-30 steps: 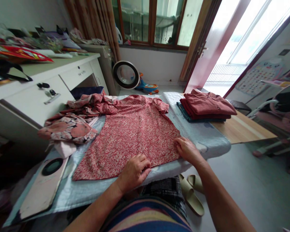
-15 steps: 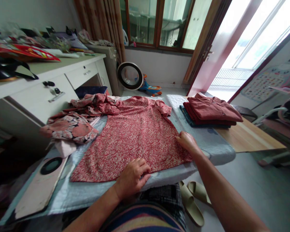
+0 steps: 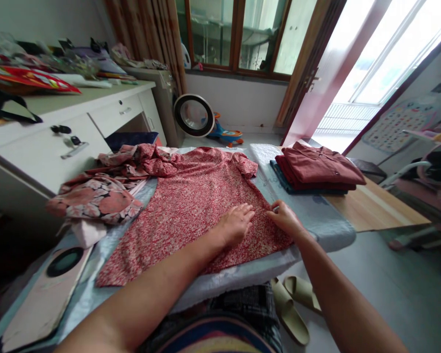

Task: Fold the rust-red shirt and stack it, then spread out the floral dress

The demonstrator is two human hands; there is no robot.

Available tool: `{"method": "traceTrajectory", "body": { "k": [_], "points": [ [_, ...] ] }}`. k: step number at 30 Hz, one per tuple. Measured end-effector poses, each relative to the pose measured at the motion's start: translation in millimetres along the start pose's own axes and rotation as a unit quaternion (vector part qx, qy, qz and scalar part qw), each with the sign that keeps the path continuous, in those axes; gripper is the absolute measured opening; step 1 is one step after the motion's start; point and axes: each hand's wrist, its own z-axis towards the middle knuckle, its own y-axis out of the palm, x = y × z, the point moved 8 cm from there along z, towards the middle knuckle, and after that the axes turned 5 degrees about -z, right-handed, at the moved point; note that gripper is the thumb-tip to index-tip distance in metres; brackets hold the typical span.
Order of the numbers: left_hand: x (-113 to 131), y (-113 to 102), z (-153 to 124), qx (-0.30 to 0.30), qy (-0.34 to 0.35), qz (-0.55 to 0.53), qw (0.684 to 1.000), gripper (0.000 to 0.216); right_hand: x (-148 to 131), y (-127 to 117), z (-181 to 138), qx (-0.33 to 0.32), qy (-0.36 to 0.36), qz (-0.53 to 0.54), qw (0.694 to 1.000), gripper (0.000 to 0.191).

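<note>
Red floral dress (image 3: 191,206) lies spread flat, printed side up, across a pale quilted board cover (image 3: 308,220), its hem toward the person and its collar end toward the window. Fabric is mostly smooth in the middle; the short sleeve (image 3: 244,164) at the far right corner is rumpled.

Left hand (image 3: 235,223) rests palm down on the dress near its right edge, fingers spread and flat on the cloth — gripping nothing. Right hand (image 3: 284,218) sits at the right side seam, touching the cloth, fingers curled with the tips at the edge; whether it pinches the fabric cannot be told. The 2 hands are close together, just apart.

Surroundings:
- A heap of other floral garments (image 3: 95,198) lies bunched at the left of the board, touching the dress's upper left part.
- A folded stack (image 3: 316,169) — 2 dark red pieces on top of 1 dark blue piece — sits at the far right end of the cover, well apart from both hands.
- A wooden table (image 3: 382,208) adjoins the board on the right.
- A white desk (image 3: 40,147) with drawers stands at the left, cluttered on top.
- 2 pale slippers (image 3: 292,306) lie on the floor beneath the right forearm.
</note>
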Motion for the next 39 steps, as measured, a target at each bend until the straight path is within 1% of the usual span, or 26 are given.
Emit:
{"method": "traceTrajectory", "body": {
  "k": [3,5,7,10,12,15,18,20,22,24,26,28,29,31,33,34,36,39],
  "points": [
    [-8,24,28,-0.038,-0.017,0.009,0.999,0.049,10,6,-10,-0.044,0.000,0.059,0.997,0.051],
    [-10,34,35,-0.044,-0.025,0.011,0.999,0.055,14,6,-17,-0.055,-0.022,0.064,0.996,0.058],
    [-10,41,34,-0.043,-0.026,0.013,0.999,0.065,19,3,-24,-0.063,-0.037,0.044,0.996,0.059],
    [-8,47,29,-0.051,-0.021,0.017,0.998,0.077,25,-4,-33,-0.071,-0.037,-0.011,0.997,0.059],
    [-7,49,26,-0.061,-0.017,0.021,0.998,0.080,25,-11,-39,-0.083,-0.033,-0.065,0.994,0.058],
    [-6,48,24,-0.065,-0.012,0.025,0.997,0.080,19,-20,-48,-0.118,-0.030,-0.183,0.976,0.054],
    [-5,46,22,-0.056,-0.002,0.023,0.998,0.078,4,-30,-53,-0.127,-0.040,-0.285,0.949,0.041],
    [-4,42,21,-0.029,0.008,0.019,0.999,0.075,-14,-33,-52,-0.115,-0.076,-0.296,0.945,0.034],
    [-2,33,19,0.021,0.014,0.016,1.000,0.069,-35,-30,-46,-0.106,-0.132,-0.269,0.948,0.029],
    [-4,23,17,0.075,-0.003,0.017,0.997,0.056,-55,-24,-34,-0.099,-0.178,-0.236,0.950,0.025],
    [-7,16,15,0.100,-0.033,0.018,0.994,0.040,-69,-17,-16,-0.084,-0.198,-0.218,0.952,0.022],
    [-8,15,14,0.097,-0.046,0.017,0.994,0.029,-82,-11,6,-0.065,-0.214,-0.201,0.954,0.021],
    [-7,15,14,0.092,-0.041,0.015,0.995,0.027,-88,-9,18,-0.056,-0.220,-0.189,0.955,0.022],
    [-5,14,15,0.081,-0.020,0.003,0.996,0.028,-98,-3,45,-0.041,-0.219,-0.174,0.959,0.023],
    [-9,11,17,0.070,-0.011,-0.019,0.997,0.029,-103,2,73,-0.032,-0.207,-0.166,0.964,0.024],
    [-15,7,18,0.066,-0.015,-0.030,0.997,0.030,-104,4,88,-0.023,-0.192,-0.160,0.968,0.026],
    [-33,-3,21,0.070,-0.038,-0.035,0.996,0.033,-100,4,119,0.007,-0.136,-0.140,0.981,0.027],
    [-76,-24,26,0.086,-0.092,0.006,0.992,0.039,-94,7,159,0.028,-0.080,-0.134,0.987,0.036]
  ]
}}
